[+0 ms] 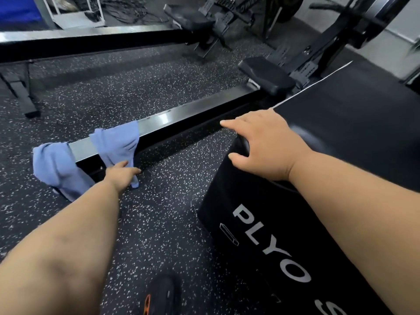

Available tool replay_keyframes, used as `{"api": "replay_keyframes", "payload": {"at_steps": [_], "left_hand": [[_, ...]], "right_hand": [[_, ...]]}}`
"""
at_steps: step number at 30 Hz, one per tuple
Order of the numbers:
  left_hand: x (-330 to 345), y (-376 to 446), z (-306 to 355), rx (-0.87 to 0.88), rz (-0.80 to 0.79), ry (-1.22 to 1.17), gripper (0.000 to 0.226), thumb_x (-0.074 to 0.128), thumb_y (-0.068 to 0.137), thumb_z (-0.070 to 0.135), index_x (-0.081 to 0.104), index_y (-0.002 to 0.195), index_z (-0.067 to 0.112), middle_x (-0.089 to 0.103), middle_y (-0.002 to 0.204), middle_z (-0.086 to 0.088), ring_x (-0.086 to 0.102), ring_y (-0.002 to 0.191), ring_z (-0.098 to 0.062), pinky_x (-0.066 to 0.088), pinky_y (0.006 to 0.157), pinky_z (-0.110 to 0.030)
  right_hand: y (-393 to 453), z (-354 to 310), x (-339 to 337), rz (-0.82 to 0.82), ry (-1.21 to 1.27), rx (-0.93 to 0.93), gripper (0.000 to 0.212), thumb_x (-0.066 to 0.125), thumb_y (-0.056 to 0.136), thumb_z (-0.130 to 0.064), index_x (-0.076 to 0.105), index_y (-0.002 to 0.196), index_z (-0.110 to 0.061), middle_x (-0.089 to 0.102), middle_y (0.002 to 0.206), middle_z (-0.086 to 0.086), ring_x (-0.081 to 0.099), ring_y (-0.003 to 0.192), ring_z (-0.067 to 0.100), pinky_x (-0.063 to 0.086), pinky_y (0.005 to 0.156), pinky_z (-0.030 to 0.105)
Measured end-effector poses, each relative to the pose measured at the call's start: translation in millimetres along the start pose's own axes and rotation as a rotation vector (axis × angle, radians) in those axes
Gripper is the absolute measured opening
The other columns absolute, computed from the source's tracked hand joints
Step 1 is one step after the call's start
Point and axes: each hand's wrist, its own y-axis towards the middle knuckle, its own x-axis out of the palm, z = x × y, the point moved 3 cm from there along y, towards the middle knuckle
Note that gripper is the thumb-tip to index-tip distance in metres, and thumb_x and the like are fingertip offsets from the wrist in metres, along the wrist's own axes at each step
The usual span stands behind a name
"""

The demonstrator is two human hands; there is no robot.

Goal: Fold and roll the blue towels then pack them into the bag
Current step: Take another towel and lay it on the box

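Two blue towels draped over a rowing-machine rail; left hand at one towel, right hand on a plyo box.

The nearer blue towel [116,144] hangs over the metal rail [163,119]; the left hand [121,176] touches its lower edge, though whether the fingers pinch the cloth cannot be told. A second blue towel [53,167] hangs at the rail's end, reaching the speckled floor [170,201]. The right hand [263,144] rests spread, fingers relaxed, on the corner of the black plyo box [261,223].
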Motion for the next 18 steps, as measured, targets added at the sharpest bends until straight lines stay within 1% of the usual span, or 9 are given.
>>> {"api": "replay_keyframes", "payload": {"at_steps": [3, 5, 7, 8, 9, 11, 13, 16, 18], "left_hand": [[-1, 6, -2, 0.005, 0.026, 0.006, 0.071, 0.079, 0.089, 0.033, 0.052, 0.154, 0.021, 0.024, 0.168, -0.017, 0.034, 0.151, -0.037, 0.033, 0.123, -0.046], [-2, 10, -2, 0.015, 0.028, 0.013, 0.068, 0.081, 0.081, 0.037, 0.062, 0.142, 0.014, 0.042, 0.157, -0.019, 0.048, 0.139, -0.04, 0.043, 0.115, -0.05], [-2, 13, -3, 0.016, 0.051, 0.019, 0.04, 0.077, 0.078, 0.028, 0.07, 0.107, 0.003, 0.064, 0.121, -0.021, 0.061, 0.107, -0.04, 0.053, 0.088, -0.047], [-1, 11, -3, 0.023, 0.062, -0.003, 0.026, 0.075, 0.077, 0.02, 0.065, 0.092, 0.001, 0.065, 0.105, -0.021, 0.059, 0.093, -0.038, 0.05, 0.076, -0.043], [0, 8, -1, 0.019, 0.074, -0.031, 0.02, 0.073, 0.075, 0.015, 0.059, 0.084, 0.002, 0.062, 0.094, -0.021, 0.056, 0.085, -0.035, 0.046, 0.07, -0.04], [7, -4, 6, 0.039, 0.078, -0.112, 0.022, 0.07, 0.076, 0.01, 0.049, 0.078, 0.004, 0.054, 0.079, -0.018, 0.049, 0.075, -0.03, 0.04, 0.064, -0.038], [14, -17, 13, 0.069, 0.094, -0.155, 0.028, 0.068, 0.085, 0.005, 0.041, 0.079, 0.008, 0.043, 0.078, -0.013, 0.04, 0.074, -0.026, 0.033, 0.061, -0.037], [20, -30, 25, 0.12, 0.148, -0.196, 0.039, 0.066, 0.088, 0.005, 0.03, 0.074, 0.014, 0.033, 0.082, -0.008, 0.033, 0.077, -0.024, 0.029, 0.066, -0.039], [19, -41, 40, 0.181, 0.183, -0.177, 0.034, 0.063, 0.088, 0.006, 0.032, 0.075, 0.011, 0.034, 0.084, -0.01, 0.032, 0.078, -0.025, 0.028, 0.068, -0.04]], "right_hand": [[0, -1, 0, 0.005, -0.003, 0.011, 0.076, 0.044, 0.079, -0.072, 0.05, 0.149, -0.042, 0.059, 0.134, -0.012, 0.05, 0.134, 0.019, 0.031, 0.121, 0.056], [-1, -1, 1, 0.018, 0.002, 0.018, 0.075, 0.044, 0.079, -0.071, 0.052, 0.147, -0.042, 0.059, 0.134, -0.012, 0.05, 0.133, 0.02, 0.03, 0.121, 0.057], [-1, -1, 1, 0.025, 0.009, 0.021, 0.075, 0.044, 0.078, -0.071, 0.053, 0.146, -0.042, 0.06, 0.134, -0.012, 0.05, 0.134, 0.02, 0.029, 0.122, 0.056], [-1, 0, 1, 0.028, 0.012, 0.023, 0.075, 0.044, 0.078, -0.072, 0.052, 0.146, -0.042, 0.06, 0.134, -0.012, 0.05, 0.134, 0.02, 0.029, 0.122, 0.056], [0, 0, 2, 0.031, 0.012, 0.023, 0.075, 0.043, 0.078, -0.072, 0.052, 0.146, -0.043, 0.06, 0.134, -0.012, 0.05, 0.134, 0.02, 0.029, 0.122, 0.055], [0, 0, 2, 0.036, 0.005, 0.019, 0.074, 0.044, 0.078, -0.071, 0.052, 0.146, -0.043, 0.061, 0.133, -0.011, 0.051, 0.133, 0.02, 0.03, 0.122, 0.054], [0, 0, 2, 0.036, 0.004, 0.018, 0.073, 0.045, 0.079, -0.07, 0.052, 0.146, -0.042, 0.061, 0.132, -0.011, 0.051, 0.132, 0.02, 0.029, 0.123, 0.053], [0, 0, 2, 0.034, -0.001, 0.018, 0.073, 0.045, 0.079, -0.07, 0.051, 0.146, -0.043, 0.061, 0.131, -0.012, 0.051, 0.132, 0.02, 0.028, 0.124, 0.054], [-1, 0, 3, 0.033, -0.005, 0.017, 0.073, 0.045, 0.079, -0.071, 0.052, 0.146, -0.043, 0.061, 0.13, -0.012, 0.051, 0.132, 0.02, 0.029, 0.123, 0.054]]}}
